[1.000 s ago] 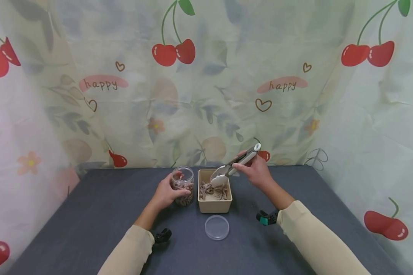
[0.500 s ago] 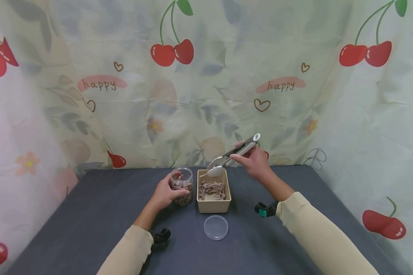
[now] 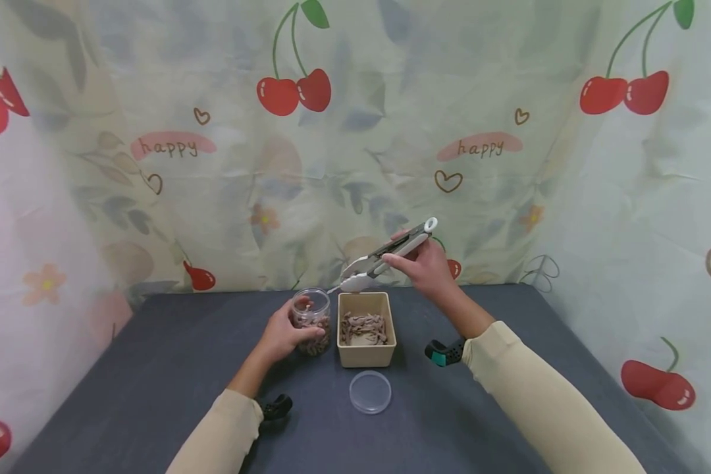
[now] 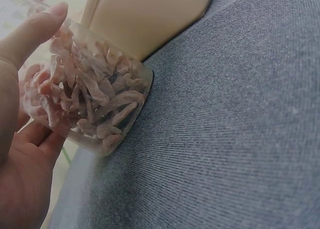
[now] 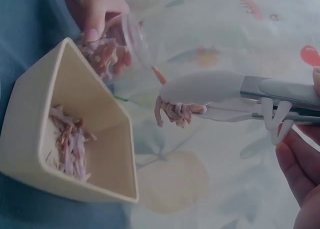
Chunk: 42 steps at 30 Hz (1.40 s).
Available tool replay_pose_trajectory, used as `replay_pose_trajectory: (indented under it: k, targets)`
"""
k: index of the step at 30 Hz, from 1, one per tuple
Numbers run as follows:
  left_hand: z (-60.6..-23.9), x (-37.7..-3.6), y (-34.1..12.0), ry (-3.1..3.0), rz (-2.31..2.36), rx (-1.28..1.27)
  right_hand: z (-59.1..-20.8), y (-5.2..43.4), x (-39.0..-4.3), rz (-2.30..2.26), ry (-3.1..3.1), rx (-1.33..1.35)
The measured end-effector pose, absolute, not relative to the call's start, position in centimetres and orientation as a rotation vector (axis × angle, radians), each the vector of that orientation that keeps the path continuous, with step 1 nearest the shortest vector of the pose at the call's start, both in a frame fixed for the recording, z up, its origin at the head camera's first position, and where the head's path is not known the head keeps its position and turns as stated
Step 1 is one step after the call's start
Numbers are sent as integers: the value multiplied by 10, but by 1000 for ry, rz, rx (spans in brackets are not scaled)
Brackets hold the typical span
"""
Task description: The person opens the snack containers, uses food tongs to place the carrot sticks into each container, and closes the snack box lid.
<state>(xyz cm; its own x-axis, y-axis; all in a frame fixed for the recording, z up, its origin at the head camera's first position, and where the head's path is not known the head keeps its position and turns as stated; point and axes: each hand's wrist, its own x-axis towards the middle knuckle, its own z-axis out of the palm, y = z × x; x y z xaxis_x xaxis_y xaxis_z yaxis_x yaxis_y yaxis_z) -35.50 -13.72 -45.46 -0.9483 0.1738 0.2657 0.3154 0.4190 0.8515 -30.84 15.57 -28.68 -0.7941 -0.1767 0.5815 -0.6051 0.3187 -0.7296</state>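
— What do we record on the left of the bench point(image 3: 154, 368)?

— We note the left hand point(image 3: 282, 334) curled round a clear jar point(image 3: 312, 320), which stands upright and partly filled with brown dried strips point(image 4: 95, 99). The jar sits just beside a beige box point(image 3: 365, 329).

— And the box?

— We see more strips point(image 3: 363, 326) lying in it. A clear lid point(image 3: 370, 392) lies flat on the bench nearer the person, apart from the box.

— The right side?

— We find the right hand point(image 3: 428, 268) gripping white tongs point(image 3: 385, 255), squeezed together on a small clump of strips point(image 5: 176, 111). The tong tips hang above the far edge of the box, close to the jar's mouth, touching neither.
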Motion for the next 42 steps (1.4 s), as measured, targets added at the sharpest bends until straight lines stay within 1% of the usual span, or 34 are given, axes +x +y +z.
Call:
replay_pose_trajectory:
  k: [9,18,37,42]
  targets:
    - [-455,-355,-137,-2542,-1560,-431,-285,153,-310,1493,-2184,685]
    - [-455,-355,-137,-2555,-1542,-417,-302,157,-337,1508,-2161,684]
    - [-456,-354,-137,-2544,-1586,-420,-305,123,-339,1613,-2075,803]
    - [-455,-356,-137,-2532,-1590,-436,-308,114,-339,1595,-2101,799]
